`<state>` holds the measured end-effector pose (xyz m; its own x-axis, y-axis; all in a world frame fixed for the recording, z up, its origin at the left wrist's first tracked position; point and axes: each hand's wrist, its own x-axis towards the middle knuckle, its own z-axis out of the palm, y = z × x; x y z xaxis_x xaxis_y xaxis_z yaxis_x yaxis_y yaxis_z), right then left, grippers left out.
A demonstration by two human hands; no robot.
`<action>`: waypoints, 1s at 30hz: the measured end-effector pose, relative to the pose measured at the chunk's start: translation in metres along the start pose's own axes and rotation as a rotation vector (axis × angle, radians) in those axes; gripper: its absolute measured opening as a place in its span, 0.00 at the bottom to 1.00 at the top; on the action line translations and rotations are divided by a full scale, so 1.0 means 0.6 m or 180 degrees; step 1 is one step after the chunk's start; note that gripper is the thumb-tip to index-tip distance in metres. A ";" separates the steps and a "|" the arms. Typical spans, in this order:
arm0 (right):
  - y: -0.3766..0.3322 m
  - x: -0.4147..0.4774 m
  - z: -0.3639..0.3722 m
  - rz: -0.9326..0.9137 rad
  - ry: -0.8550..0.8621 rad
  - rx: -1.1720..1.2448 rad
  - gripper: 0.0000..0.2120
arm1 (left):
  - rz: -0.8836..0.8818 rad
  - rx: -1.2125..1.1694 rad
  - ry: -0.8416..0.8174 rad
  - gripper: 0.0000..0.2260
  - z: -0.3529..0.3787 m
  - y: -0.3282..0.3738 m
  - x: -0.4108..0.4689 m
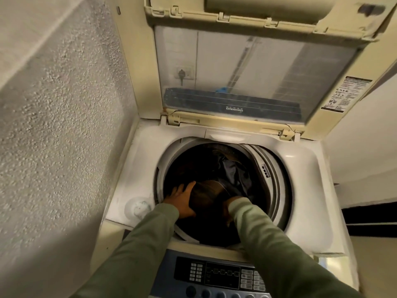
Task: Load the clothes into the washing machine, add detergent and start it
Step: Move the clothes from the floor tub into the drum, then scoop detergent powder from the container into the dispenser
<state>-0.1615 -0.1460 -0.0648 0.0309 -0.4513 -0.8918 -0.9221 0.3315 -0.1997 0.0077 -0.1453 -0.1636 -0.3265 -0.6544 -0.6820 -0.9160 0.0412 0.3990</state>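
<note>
A white top-loading washing machine [305, 190] stands below me with its lid [247, 67] raised. Dark clothes [235, 168] lie deep in the drum. A brown garment [207, 194] is bunched at the drum's near side between my two hands. My left hand [181, 201] lies against its left side with the fingers spread and straight. My right hand [228, 208] reaches into the drum at the garment's right side; the cloth and shadow hide most of it, fingers included. Both arms wear green sleeves.
The control panel [221, 276] with buttons and knobs runs along the machine's near edge under my arms. A round white cap [137, 208] sits on the top's left corner. A rough plaster wall [53, 125] stands close on the left, and a pale wall on the right.
</note>
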 end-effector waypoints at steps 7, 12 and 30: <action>0.073 0.091 -0.026 -0.0119 0.0212 -0.0362 0.24 | 0.0028 0.0036 0.0126 0.41 -0.031 0.028 -0.011; 0.069 0.041 -0.061 -0.0060 0.0695 -0.0276 0.24 | 0.0123 -0.0078 0.0212 0.34 -0.077 0.061 -0.028; 0.068 0.011 -0.161 -0.0446 0.2057 0.2288 0.19 | -0.0036 -0.2959 0.0780 0.16 -0.190 0.141 -0.002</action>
<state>-0.2362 -0.2153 -0.0398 -0.2929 -0.8213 -0.4896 -0.4644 0.5698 -0.6780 -0.0431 -0.2270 -0.0592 -0.1643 -0.7950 -0.5839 -0.3334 -0.5123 0.7914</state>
